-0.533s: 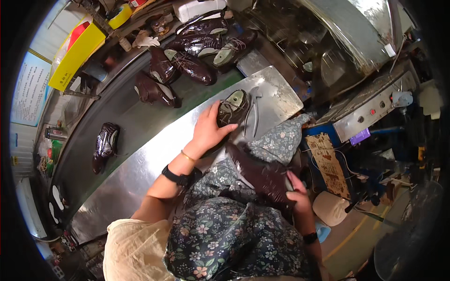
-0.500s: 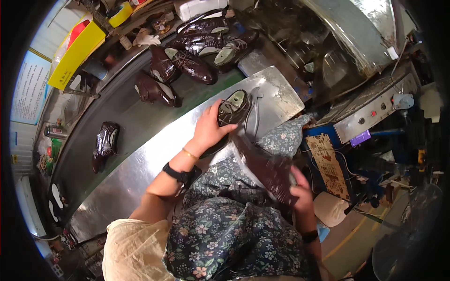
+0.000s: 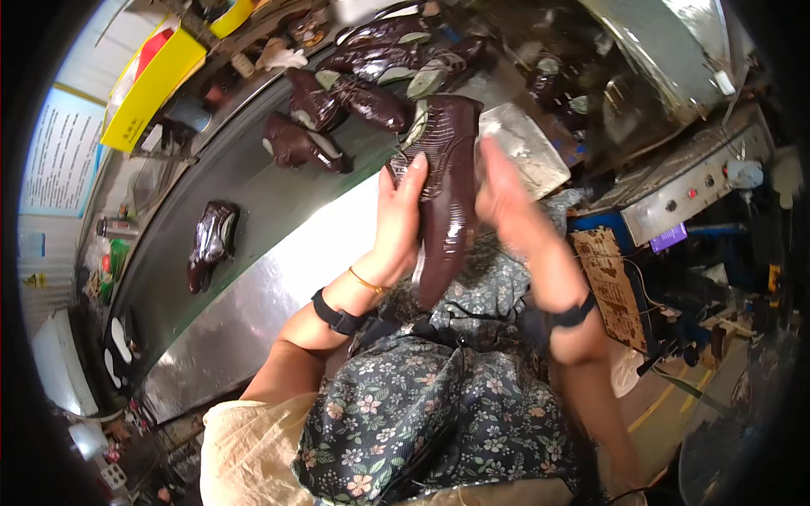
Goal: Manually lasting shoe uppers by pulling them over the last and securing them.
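A glossy dark maroon shoe (image 3: 449,202) stands on end in front of my apron, its toe pointing down toward me. My left hand (image 3: 398,215) grips it from the left, thumb on the ridged side and fingers partly hidden behind. My right hand (image 3: 508,190) is at the shoe's right edge, blurred by motion. Its fingers look stretched out and hold nothing I can see; whether they touch the shoe I cannot tell. Under and behind the shoe is a shiny metal plate (image 3: 530,150).
Several similar maroon shoes (image 3: 371,103) lie grouped on the dark green belt (image 3: 253,177) ahead. A single shoe (image 3: 213,243) lies farther left on it. At the right stands a metal control panel (image 3: 692,198) with buttons. A yellow box (image 3: 156,88) sits at the upper left.
The maroon shoe in my right hand has come up to the middle and is now in my left hand. My left hand has left the shoe on the metal plate; my right has let go.
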The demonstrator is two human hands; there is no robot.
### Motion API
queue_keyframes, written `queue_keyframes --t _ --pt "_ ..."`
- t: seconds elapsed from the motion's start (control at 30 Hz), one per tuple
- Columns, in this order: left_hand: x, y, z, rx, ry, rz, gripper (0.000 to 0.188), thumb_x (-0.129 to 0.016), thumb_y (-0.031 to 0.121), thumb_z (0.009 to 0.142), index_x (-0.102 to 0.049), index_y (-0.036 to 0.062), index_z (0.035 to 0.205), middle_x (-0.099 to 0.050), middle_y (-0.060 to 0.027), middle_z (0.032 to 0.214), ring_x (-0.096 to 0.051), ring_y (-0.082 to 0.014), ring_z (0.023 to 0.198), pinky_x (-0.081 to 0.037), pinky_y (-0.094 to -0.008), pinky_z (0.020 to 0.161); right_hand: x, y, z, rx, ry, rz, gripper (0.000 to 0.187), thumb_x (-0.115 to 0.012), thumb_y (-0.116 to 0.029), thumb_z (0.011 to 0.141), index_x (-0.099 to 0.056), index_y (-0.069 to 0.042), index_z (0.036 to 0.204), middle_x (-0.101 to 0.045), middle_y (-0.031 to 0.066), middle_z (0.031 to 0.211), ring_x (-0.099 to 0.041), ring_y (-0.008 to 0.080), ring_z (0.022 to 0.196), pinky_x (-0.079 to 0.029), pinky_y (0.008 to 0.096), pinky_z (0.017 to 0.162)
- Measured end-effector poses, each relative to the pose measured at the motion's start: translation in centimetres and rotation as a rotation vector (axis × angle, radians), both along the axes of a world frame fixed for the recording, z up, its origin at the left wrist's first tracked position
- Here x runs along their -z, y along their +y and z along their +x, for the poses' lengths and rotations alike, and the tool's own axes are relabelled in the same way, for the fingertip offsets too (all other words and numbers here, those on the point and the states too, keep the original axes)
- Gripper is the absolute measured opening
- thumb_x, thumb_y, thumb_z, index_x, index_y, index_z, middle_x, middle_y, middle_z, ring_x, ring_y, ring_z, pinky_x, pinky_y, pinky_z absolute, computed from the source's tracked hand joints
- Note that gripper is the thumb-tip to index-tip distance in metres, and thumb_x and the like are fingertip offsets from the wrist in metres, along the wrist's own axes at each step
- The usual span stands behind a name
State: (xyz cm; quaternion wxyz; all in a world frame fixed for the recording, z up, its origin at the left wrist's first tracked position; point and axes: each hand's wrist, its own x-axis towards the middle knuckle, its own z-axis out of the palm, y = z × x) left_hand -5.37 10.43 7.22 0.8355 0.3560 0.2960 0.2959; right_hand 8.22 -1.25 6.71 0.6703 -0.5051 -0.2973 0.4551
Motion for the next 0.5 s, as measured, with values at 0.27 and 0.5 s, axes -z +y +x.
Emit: queue_keyframes --t 0.27,0.5 --pt "-1.6 -7.7 0.8 1.089 -0.067 0.764 0.074 -0.067 0.008 0.089 -0.025 0.0063 0.151 -0.053 -0.0138 0.136 -0.052 -0.0215 0.123 -0.039 -0.0353 0.104 -7.7 -24.5 0.4 0.792 -0.275 -0.03 0.087 -0.069 0.001 0.066 -0.035 -0.001 0.147 -0.051 0.012 0.137 -0.051 0.0189 0.123 -0.039 0.0326 0.104" --pt "3.7 -6.2 -3.3 0.977 0.258 1.138 0.051 -0.068 0.014 0.088 -0.051 0.0016 0.134 -0.07 -0.0147 0.107 -0.068 -0.0202 0.098 -0.053 -0.0283 0.073 -14.4 -46.2 8.8 1.452 -1.002 -0.868 0.085 -0.075 -0.006 0.062 -0.048 -0.016 0.143 -0.053 0.0137 0.136 -0.063 0.0189 0.102 -0.049 0.0297 0.087"
